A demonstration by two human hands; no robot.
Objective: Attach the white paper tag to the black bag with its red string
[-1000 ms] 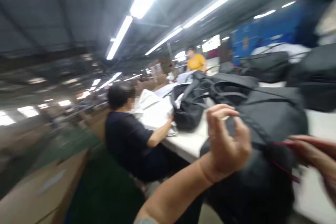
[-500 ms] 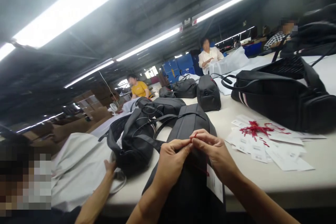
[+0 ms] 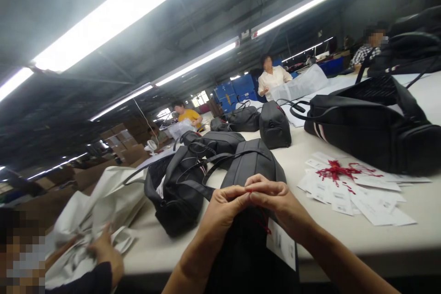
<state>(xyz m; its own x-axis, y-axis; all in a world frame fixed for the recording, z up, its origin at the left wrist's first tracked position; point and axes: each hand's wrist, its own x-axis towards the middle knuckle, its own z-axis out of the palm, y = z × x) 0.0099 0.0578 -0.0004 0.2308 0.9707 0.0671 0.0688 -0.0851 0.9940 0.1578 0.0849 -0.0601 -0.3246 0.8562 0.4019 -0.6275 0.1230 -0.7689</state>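
**Both hands pinched on a red string at the top of a black bag**

The left hand (image 3: 220,209) and the right hand (image 3: 275,200) meet fingertip to fingertip over a black bag (image 3: 251,165) that stands at the near edge of the tabletop (image 3: 344,234). Both are closed, pinching a thin red string (image 3: 264,226) between them; the string drops down the bag's front to a white tag (image 3: 280,244) that hangs against the fabric.

Just right of the bag, a loose heap of white tags (image 3: 347,190) lies flat, with a tangle of red strings on top. Beyond it rests a large black bag (image 3: 368,128). To the left sits another black bag with loose straps (image 3: 175,193), and more bags stand farther back.

At lower left a co-worker's hand (image 3: 103,250) grips white wrapping material (image 3: 99,206). Other people stand at the far end of the room, under long ceiling lights.
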